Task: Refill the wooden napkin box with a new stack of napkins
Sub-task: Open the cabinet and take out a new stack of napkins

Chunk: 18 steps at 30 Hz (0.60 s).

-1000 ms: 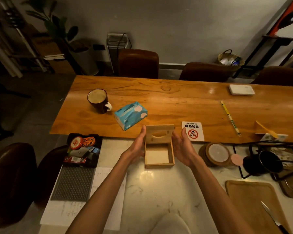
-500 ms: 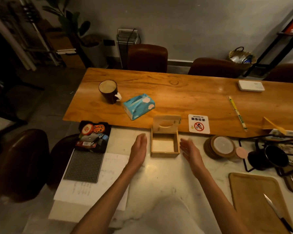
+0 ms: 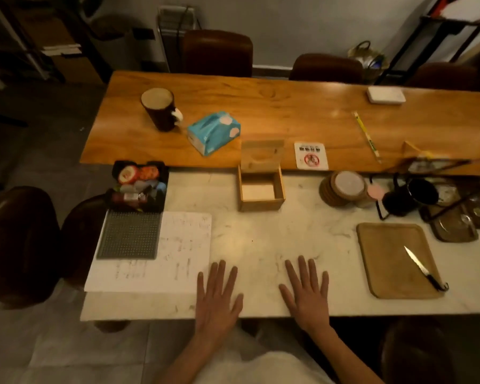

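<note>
The wooden napkin box (image 3: 261, 203) stands on the white marble table, its slotted lid tipped up at the back and a thin white layer at its bottom. A blue napkin pack (image 3: 213, 132) lies on the wooden table behind and to the left of it. My left hand (image 3: 216, 296) and my right hand (image 3: 306, 294) rest flat, palms down and fingers spread, at the marble table's near edge, well short of the box. Neither hand holds anything.
A dark mug (image 3: 159, 108) stands left of the pack. A no-smoking sign (image 3: 311, 156) and stacked coasters (image 3: 342, 188) sit right of the box. A wooden tray (image 3: 391, 261) with a knife (image 3: 423, 268) lies at the right; paper (image 3: 178, 259) and a black box of small items (image 3: 139, 185) at the left.
Both hands let go of the wooden box and drew back to the near table edge, where they now lie flat. The box stays open in place.
</note>
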Each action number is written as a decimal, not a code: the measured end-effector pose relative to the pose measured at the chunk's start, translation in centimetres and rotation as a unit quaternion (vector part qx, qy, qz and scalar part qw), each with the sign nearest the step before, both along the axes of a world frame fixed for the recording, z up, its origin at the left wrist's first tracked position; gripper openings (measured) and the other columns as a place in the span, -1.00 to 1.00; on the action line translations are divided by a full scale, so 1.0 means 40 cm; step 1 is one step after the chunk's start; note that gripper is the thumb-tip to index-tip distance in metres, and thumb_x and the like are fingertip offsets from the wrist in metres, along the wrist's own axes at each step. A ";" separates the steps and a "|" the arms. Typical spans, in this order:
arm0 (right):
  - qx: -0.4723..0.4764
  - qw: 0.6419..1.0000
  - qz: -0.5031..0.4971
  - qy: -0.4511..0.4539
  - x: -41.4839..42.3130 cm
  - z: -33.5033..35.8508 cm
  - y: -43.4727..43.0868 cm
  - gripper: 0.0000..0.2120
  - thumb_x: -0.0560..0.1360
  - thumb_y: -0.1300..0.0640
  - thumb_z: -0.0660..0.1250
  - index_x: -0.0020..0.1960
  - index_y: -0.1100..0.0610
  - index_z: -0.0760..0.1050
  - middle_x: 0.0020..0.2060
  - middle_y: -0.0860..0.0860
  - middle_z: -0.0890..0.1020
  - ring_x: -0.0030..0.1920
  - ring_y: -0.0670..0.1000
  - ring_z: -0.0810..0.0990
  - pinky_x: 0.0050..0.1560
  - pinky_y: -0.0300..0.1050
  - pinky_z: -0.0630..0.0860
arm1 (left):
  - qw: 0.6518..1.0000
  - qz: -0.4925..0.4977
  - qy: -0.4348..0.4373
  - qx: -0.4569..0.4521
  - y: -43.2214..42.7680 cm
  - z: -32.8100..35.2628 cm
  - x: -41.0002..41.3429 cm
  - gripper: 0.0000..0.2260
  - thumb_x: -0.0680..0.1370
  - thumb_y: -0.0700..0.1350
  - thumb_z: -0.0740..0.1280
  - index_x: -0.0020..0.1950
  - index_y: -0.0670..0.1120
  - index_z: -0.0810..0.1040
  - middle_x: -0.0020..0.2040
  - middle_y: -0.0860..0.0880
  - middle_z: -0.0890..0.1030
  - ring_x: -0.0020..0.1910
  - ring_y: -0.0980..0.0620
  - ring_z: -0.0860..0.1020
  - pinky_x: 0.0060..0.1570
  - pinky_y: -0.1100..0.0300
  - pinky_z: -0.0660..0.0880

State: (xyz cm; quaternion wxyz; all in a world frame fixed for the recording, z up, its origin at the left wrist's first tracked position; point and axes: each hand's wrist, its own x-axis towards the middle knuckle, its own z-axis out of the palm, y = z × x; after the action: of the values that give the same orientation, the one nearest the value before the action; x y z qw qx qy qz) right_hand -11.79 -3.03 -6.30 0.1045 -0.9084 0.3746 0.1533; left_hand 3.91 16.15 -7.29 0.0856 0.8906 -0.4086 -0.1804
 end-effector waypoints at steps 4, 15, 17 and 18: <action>-0.032 0.999 -0.002 -0.020 -0.003 0.012 0.016 -0.40 0.57 -0.28 -0.12 0.55 -0.17 -0.16 0.58 -0.03 -0.09 0.57 0.06 -0.19 0.49 0.29 -0.12 | 0.998 0.053 -0.030 0.032 -0.003 0.000 -0.027 -0.42 0.56 0.20 0.06 0.56 0.11 0.07 0.60 -0.07 0.03 0.57 -0.13 0.04 0.42 -0.40 -0.01; -0.097 0.989 0.006 -0.115 -0.019 -0.062 0.010 -0.43 0.56 -0.21 -0.03 0.55 -0.15 0.01 0.57 -0.01 0.08 0.57 0.07 -0.03 0.49 0.28 -0.05 | 0.984 0.098 -0.151 0.011 -0.016 -0.058 -0.061 -0.43 0.56 0.10 0.04 0.56 0.19 -0.02 0.61 0.03 -0.01 0.58 -0.07 -0.04 0.30 -0.55 -0.11; -0.109 0.985 0.002 -0.132 -0.023 -0.064 0.012 -0.43 0.56 -0.18 0.01 0.54 -0.11 0.08 0.55 0.00 0.14 0.56 0.08 0.02 0.49 0.28 -0.03 | 0.979 0.104 -0.176 -0.014 -0.016 -0.072 -0.060 -0.43 0.55 0.07 0.07 0.56 0.17 0.00 0.60 0.03 0.02 0.58 -0.07 -0.02 0.31 -0.54 -0.10; -0.120 0.983 0.004 -0.138 -0.025 -0.067 0.012 -0.44 0.56 -0.15 0.03 0.54 -0.09 0.11 0.55 0.01 0.17 0.56 0.09 0.05 0.48 0.28 -0.01 | 0.976 0.103 -0.190 -0.023 -0.017 -0.080 -0.060 -0.42 0.55 0.06 0.09 0.56 0.17 0.02 0.60 0.02 0.04 0.58 -0.07 -0.01 0.32 -0.54 -0.10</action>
State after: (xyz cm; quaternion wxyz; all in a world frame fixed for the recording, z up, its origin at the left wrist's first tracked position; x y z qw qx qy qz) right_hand -12.78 -2.56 -8.98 0.0450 -0.9283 0.3686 -0.0195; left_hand 1.52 15.45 -10.49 0.0451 0.9438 -0.3273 0.0116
